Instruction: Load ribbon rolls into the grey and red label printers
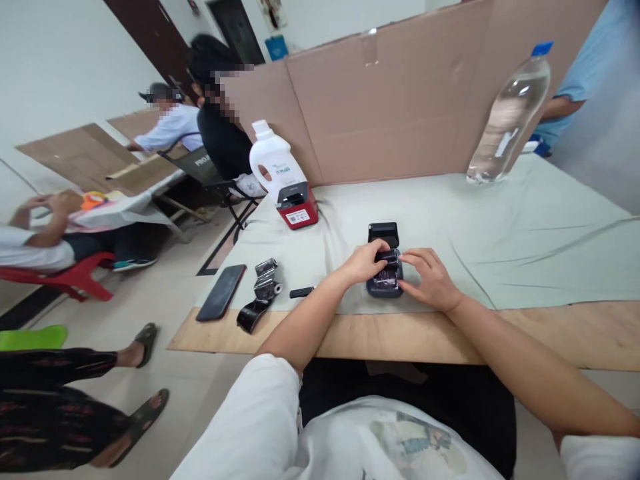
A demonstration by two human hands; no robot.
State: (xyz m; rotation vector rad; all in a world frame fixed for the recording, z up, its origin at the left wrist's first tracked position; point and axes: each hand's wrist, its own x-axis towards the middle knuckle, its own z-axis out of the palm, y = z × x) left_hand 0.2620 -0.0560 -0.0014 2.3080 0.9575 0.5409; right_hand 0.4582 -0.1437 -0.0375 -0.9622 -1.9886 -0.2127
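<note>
On the table in front of me a small black case (385, 291) lies with its lid (383, 233) raised on the far side. A dark, shiny roll-like piece (389, 257) sits in or just over it, with glossy film below. My left hand (369, 262) has its thumb and fingers closed on the roll-like piece from the left. My right hand (430, 277) is at the right side, its thumb and fingertips bent against the case's edge. To the left lie a black-handled tool (301, 292), its far end hidden by my forearm, and a curled strip of shiny black film (264, 290).
A phone (221, 293) lies at the table's left edge. Behind are a red and black box (299, 212), a white jug (275, 160) and a water bottle (513, 120). A cardboard panel (390, 107) stands along the back. Other people are to the left and far right.
</note>
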